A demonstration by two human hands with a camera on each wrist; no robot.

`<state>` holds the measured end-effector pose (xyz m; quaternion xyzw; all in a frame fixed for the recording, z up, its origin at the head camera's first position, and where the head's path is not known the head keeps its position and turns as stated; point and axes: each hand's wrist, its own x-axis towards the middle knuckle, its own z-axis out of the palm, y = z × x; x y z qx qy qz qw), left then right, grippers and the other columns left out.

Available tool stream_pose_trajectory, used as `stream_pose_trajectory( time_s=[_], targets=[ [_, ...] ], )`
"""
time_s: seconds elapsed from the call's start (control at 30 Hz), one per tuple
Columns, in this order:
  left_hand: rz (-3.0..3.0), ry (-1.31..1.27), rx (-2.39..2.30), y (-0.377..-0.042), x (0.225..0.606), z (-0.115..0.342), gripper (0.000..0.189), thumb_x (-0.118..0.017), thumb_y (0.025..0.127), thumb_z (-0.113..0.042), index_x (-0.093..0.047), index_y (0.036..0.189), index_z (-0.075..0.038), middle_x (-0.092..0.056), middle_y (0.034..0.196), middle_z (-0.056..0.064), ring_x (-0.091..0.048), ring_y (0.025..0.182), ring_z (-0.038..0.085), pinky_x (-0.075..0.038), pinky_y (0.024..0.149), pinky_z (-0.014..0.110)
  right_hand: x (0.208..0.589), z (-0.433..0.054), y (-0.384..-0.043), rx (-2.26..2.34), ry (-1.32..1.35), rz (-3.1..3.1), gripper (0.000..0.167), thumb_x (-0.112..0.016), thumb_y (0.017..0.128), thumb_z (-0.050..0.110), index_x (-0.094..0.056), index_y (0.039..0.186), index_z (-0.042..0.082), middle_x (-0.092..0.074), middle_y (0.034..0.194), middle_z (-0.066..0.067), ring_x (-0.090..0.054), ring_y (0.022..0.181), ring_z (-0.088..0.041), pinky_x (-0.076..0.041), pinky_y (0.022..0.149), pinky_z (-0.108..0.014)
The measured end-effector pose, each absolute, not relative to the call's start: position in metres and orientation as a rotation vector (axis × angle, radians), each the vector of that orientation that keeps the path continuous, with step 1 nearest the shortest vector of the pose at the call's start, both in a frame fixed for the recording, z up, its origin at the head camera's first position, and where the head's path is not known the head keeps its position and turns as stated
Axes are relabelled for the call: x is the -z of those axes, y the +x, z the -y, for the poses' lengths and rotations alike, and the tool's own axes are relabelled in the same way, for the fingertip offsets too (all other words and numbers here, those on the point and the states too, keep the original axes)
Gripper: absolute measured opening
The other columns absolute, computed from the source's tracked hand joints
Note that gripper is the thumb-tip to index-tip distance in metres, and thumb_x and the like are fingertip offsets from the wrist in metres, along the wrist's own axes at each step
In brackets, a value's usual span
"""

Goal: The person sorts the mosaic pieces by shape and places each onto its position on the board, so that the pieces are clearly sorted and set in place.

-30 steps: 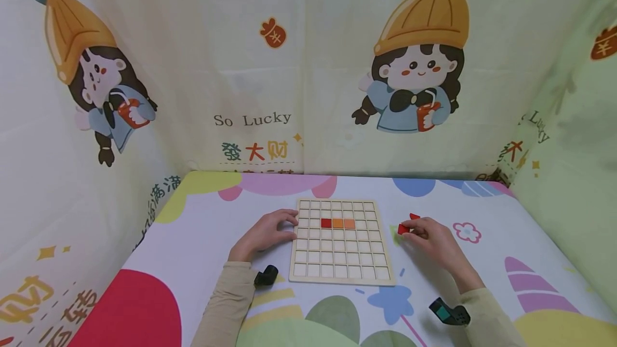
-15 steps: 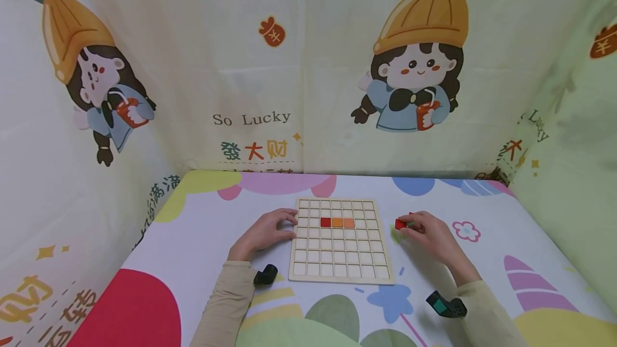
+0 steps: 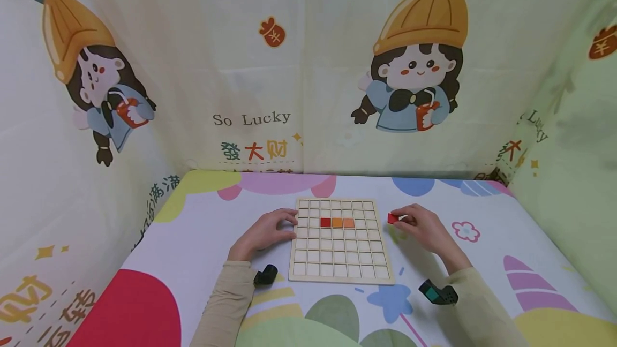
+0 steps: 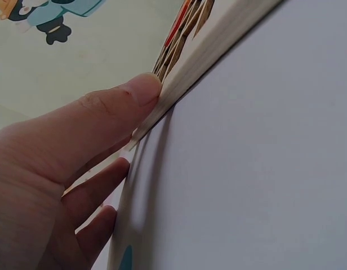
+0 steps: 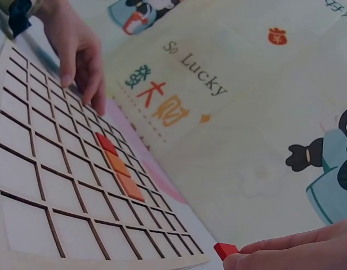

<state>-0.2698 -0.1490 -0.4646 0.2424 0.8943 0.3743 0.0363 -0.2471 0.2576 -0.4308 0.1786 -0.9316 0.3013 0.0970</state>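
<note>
A wooden grid board (image 3: 337, 281) lies on the table with one dark red tile (image 3: 326, 223), one orange tile (image 3: 337, 223) and one lighter orange tile (image 3: 349, 223) side by side in a row of cells. My left hand (image 3: 265, 233) rests against the board's left edge; its thumb (image 4: 142, 90) touches the side of the frame in the left wrist view. Just beyond the right edge, my right hand (image 3: 424, 226) pinches a red square tile (image 3: 392, 218) between thumb and fingertips. In the right wrist view that red tile (image 5: 225, 250) sticks out from the fingertips.
The table (image 3: 207, 224) has a colourful printed cover. A printed cloth (image 3: 332, 68) with cartoon figures hangs behind it and at both sides. A dark wrist camera (image 3: 438, 292) sits at the right sleeve, another wrist camera (image 3: 266, 276) at the left.
My right hand has moved left and away from me with the red tile, closer to the board. A second bit of red by that hand no longer shows. The left hand stays put.
</note>
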Motion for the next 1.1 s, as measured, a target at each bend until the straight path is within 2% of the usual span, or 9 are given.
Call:
stream_pose_trajectory(
  time_s=[0.53,1.1],
  targets=[
    [-2.747,0.738,-1.152,-0.269,0.464,0.149,0.024,-0.077,0.084,-0.016,-0.069,0.106,-0.013,-0.056,0.139,0.003,-0.044,0.135,0.024,-0.034,0.113,0.043,0.43,-0.24,-0.264,-0.99,0.585,2.792,0.026,-0.073,0.087,0.009,-0.071,0.112,0.002,-0.068,0.106,-0.011,-0.067,0.09,-0.024,-0.056,0.082,-0.042],
    [-2.748,0.757,-1.159,-0.27,0.465,0.149,0.025,-0.078,0.084,-0.016,-0.069,0.107,-0.011,-0.056,0.139,0.003,-0.044,0.135,0.024,-0.034,0.113,0.043,0.438,-0.225,-0.27,-1.11,0.558,2.856,0.026,-0.072,0.089,0.013,-0.07,0.114,0.005,-0.066,0.11,-0.011,-0.066,0.093,-0.025,-0.056,0.083,-0.039]
  ],
)
